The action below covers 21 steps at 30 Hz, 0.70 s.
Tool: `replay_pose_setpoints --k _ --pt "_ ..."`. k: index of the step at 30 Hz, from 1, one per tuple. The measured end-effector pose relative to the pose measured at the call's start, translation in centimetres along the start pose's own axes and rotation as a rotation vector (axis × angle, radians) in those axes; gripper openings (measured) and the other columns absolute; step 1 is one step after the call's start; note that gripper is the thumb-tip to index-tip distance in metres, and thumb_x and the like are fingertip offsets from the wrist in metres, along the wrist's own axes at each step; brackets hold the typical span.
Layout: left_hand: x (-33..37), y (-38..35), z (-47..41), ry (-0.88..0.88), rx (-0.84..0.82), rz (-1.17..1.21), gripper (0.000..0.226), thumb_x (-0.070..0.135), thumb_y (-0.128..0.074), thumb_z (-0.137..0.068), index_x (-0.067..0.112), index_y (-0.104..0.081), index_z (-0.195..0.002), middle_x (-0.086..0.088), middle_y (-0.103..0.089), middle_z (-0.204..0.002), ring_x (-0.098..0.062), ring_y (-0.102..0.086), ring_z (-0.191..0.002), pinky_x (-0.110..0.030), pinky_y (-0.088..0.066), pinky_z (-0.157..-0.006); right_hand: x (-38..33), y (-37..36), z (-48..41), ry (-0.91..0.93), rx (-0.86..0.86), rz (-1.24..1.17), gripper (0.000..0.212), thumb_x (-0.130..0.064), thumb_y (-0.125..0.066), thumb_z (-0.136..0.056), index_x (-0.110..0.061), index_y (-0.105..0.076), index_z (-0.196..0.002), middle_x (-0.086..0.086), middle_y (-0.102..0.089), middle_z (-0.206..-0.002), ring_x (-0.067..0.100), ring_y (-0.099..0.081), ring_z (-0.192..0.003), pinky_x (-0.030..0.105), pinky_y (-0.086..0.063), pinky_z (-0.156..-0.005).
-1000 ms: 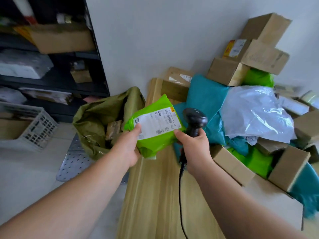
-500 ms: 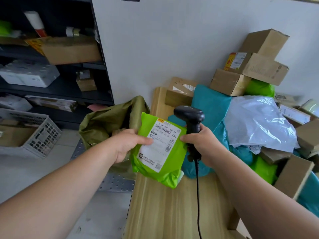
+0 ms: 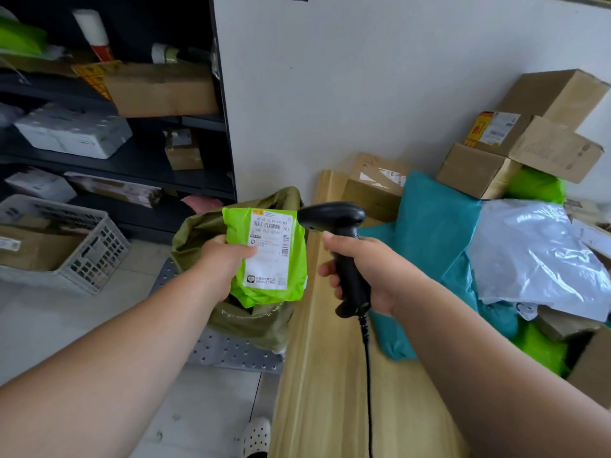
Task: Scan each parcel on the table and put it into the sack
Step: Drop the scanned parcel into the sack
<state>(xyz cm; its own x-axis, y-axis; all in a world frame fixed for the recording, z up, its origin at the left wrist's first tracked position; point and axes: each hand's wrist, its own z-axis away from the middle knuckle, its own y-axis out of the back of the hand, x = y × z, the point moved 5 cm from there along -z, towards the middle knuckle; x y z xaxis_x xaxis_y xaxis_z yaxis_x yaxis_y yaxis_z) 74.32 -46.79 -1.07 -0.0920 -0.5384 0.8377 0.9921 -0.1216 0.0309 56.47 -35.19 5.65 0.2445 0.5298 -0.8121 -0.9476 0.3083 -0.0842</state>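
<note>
my left grip (image 3: 221, 262) pinches the green parcel (image 3: 271, 296), label up, over the open mouth of the olive sack (image 3: 258, 325) just beside the bench (image 3: 330, 408). my right grip (image 3: 370, 272) is curled round the black scanner (image 3: 330, 218), its head turned toward the parcel. more parcels (image 3: 439, 233) are heaped on the bench at right.

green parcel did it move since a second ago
Yes. The green parcel in the left hand has gone left, from overlapping the left edge of the wooden table to fully clear of it, over the sack.
</note>
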Motion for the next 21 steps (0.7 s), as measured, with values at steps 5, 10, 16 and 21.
replay_pose_setpoints --k 5,10,16,21 --pt "0.3 1.2 -1.8 -0.013 0.022 0.030 0.023 -0.003 -0.064 -0.087 0.011 -0.059 -0.105 -0.010 -0.064 -0.100 -0.028 -0.061 -0.087 -0.036 -0.046 -0.073 -0.3 -3.1 -2.1 -0.093 -0.015 -0.003 0.030 -0.037 -0.066 -0.093 -0.010 -0.051 -0.090 0.006 -0.057 -0.058 0.016 -0.047 -0.049 0.027 -0.042 -0.052" --pt "0.0 2.5 -4.2 -0.005 0.044 0.043 0.022 -0.003 -0.065 -0.086 0.013 -0.059 -0.100 -0.011 -0.064 -0.099 -0.027 -0.061 -0.082 -0.033 -0.047 -0.068 -0.2 -4.8 -4.4 -0.172 -0.027 -0.025 0.035 -0.042 -0.066 -0.091 -0.013 -0.049 -0.081 0.004 -0.052 -0.060 0.014 -0.046 -0.047 0.024 -0.042 -0.048" --pt "-0.5 3.2 -6.8 0.032 0.028 0.065 0.023 -0.001 -0.065 -0.086 0.013 -0.060 -0.104 -0.008 -0.065 -0.094 -0.022 -0.062 -0.074 -0.027 -0.045 -0.058 -0.4 -6.4 -7.0 -0.172 -0.024 -0.009 0.036 -0.042 -0.067 -0.090 -0.012 -0.050 -0.082 0.004 -0.053 -0.059 0.015 -0.047 -0.048 0.027 -0.042 -0.051" --pt "0.2 4.2 -9.3 0.046 0.022 0.111 0.023 -0.002 -0.064 -0.086 0.014 -0.060 -0.101 -0.006 -0.066 -0.092 -0.019 -0.062 -0.072 -0.028 -0.046 -0.058 -0.9 -7.4 -8.8 -0.145 -0.011 -0.012 0.033 -0.040 -0.066 -0.092 -0.012 -0.051 -0.087 0.006 -0.055 -0.058 0.017 -0.046 -0.049 0.028 -0.041 -0.052"
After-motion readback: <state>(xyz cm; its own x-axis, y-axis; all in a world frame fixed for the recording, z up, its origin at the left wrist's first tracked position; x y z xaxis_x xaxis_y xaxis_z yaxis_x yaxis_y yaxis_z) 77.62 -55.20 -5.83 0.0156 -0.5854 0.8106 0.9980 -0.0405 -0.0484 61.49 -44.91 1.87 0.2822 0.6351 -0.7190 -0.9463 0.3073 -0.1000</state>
